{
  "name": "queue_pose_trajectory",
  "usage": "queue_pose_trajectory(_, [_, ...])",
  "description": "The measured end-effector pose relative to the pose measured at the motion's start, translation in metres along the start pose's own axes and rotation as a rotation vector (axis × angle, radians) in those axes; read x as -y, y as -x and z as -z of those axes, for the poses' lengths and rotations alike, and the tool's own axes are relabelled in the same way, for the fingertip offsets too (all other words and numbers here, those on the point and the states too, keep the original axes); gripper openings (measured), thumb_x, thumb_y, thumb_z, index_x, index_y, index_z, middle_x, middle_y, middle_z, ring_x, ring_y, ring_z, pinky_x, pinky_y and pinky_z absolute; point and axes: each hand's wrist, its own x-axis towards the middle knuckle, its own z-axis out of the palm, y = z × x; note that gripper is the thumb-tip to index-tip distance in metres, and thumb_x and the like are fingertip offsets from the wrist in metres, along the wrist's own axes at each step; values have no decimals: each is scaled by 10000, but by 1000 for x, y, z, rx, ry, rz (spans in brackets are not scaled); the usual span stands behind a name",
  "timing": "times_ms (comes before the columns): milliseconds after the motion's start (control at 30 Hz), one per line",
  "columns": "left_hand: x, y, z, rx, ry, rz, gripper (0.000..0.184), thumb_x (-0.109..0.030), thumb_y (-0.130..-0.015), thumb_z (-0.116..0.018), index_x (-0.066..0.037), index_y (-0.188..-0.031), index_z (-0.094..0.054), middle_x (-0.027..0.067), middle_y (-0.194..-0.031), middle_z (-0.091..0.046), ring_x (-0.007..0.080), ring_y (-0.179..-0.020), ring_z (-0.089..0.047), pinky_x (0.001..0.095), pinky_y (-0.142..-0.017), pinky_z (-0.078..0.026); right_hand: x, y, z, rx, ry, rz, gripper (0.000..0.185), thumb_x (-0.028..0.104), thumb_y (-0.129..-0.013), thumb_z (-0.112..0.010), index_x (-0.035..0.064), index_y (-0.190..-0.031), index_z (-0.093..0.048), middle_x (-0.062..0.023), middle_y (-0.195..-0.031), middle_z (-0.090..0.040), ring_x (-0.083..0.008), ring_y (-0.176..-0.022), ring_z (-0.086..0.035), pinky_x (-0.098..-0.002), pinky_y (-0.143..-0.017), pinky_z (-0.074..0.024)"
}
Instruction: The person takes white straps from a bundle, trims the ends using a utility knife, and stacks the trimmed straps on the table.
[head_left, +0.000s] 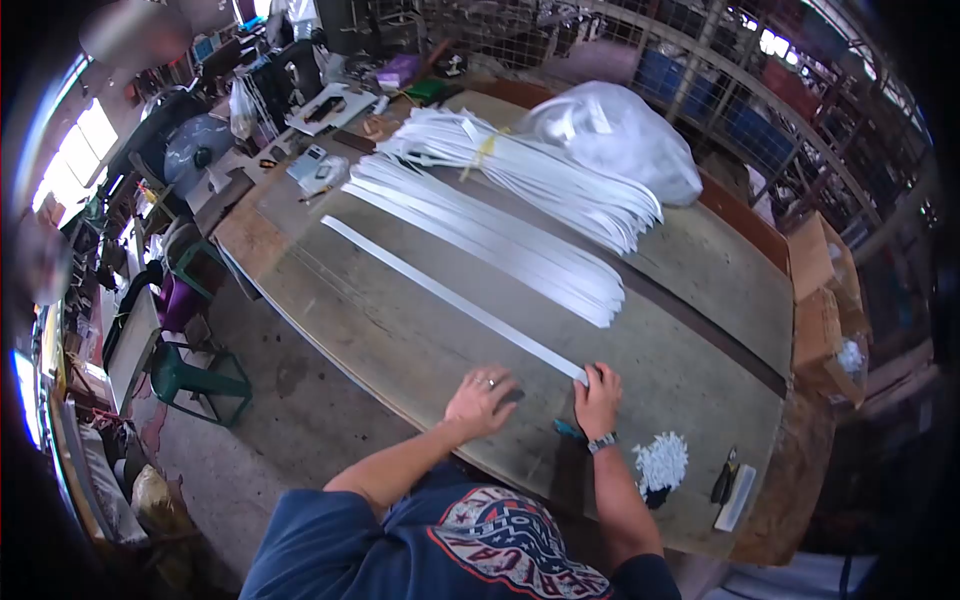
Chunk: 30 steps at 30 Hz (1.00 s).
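Observation:
A long white flat strip lies diagonally on the table, its near end under the fingers of my right hand. That hand appears to grip the end between thumb and fingers. My left hand is just over the table to the left of the strip's end, fingers apart and slightly blurred, holding nothing I can make out. Between my hands and the table edge lies a teal-handled tool, partly hard to see. Beyond the single strip is a flat row of white strips, with a yellow-tied bundle of strips behind it.
A pile of small white pieces, pliers and a white bar lie at right. A large white plastic bag sits at the back. Cardboard boxes stand by the right edge; a green stool is left.

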Motion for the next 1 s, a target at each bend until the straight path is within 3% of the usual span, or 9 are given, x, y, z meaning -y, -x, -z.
queue_pose_trajectory(100, [1, 0, 2, 17, -1, -2, 446, -371, -963, -747, -127, -1331, -682, 126, -1478, -592, 366, -1474, -485, 525, -1212, -384, -8, -7, 0, 0, -55, 30, 318, 149, -919, -796, 49, -1213, -723, -126, -1194, -717, -334, -1143, -665, -458, -956, -534])
queue_pose_trajectory(267, [12, -7, 5, 59, 150, 57, 534, -469, -967, -770, -106, -1351, -691, 120, -1446, -618, 349, -1435, -533, 521, -1190, -412, 37, -19, 57, 297, -735, -325, 229, 127, -955, -810, 14, -1140, -734, -59, -928, -772, -123, -824, -709, -269, -732, -545])
queue_pose_trajectory(367, [47, -43, 5, 285, 871, 366, 589, -500, -1017, -704, -102, -1446, -640, 139, -1418, -650, 334, -1325, -633, 537, -1112, -493, 83, -24, 100, 274, -927, -412, 191, 96, -978, -794, -2, -1127, -726, -48, -918, -773, -81, -778, -706, -221, -712, -542])
queue_pose_trajectory(433, [66, -65, 46, 245, 1937, 567, 612, -485, -1066, -644, -123, -1549, -542, 111, -1338, -704, 284, -1223, -702, 506, -1001, -561, 101, -18, 139, 231, -950, -511, 169, 66, -984, -784, -9, -1120, -716, -43, -945, -773, -74, -791, -709, -210, -728, -547])
queue_pose_trajectory(533, [130, -91, 97, -29, 2126, 686, 469, -452, -1099, -587, -147, -1456, -602, 60, -1026, -760, 227, -996, -735, 424, -888, -587, 114, -22, 152, 67, -993, -621, 149, 61, -975, -783, 14, -1092, -704, -42, -907, -764, -104, -797, -720, -245, -735, -556])
queue_pose_trajectory(633, [249, -87, 131, -206, 2383, 586, 336, -317, -1130, -538, -122, -1382, -642, 82, -1283, -722, 210, -1020, -697, 370, -827, -561, 122, -22, 161, 39, -880, -707, 189, 80, -996, -782, -5, -1142, -699, -28, -923, -754, -85, -805, -708, -212, -730, -550])
queue_pose_trajectory(733, [346, -95, 179, -397, 2090, 638, 311, -256, -1129, -556, -123, -1398, -635, 77, -1338, -707, 214, -1235, -675, 420, -919, -612, 125, -33, 158, 67, -795, -733, 175, 85, -1003, -776, 10, -1142, -702, -13, -925, -741, -78, -822, -693, -226, -736, -548])
queue_pose_trajectory(867, [474, -121, 239, -264, 1755, 668, 400, -314, -1147, -558, -25, -1417, -621, 97, -1265, -733, 188, -1107, -707, 359, -890, -589, 128, -59, 131, 3, -811, -797, 206, 76, -1016, -749, 22, -1201, -678, -10, -935, -716, -85, -805, -677, -238, -716, -540])
queue_pose_trajectory(1000, [503, -192, 276, -314, 1150, 714, 450, -373, -1130, -619, 24, -1328, -697, 81, -1134, -743, 131, -1011, -660, 314, -788, -525, 104, -118, 91, -101, -808, -789, 259, 60, -1021, -730, 30, -1264, -645, -2, -917, -685, -88, -774, -655, -247, -685, -527])
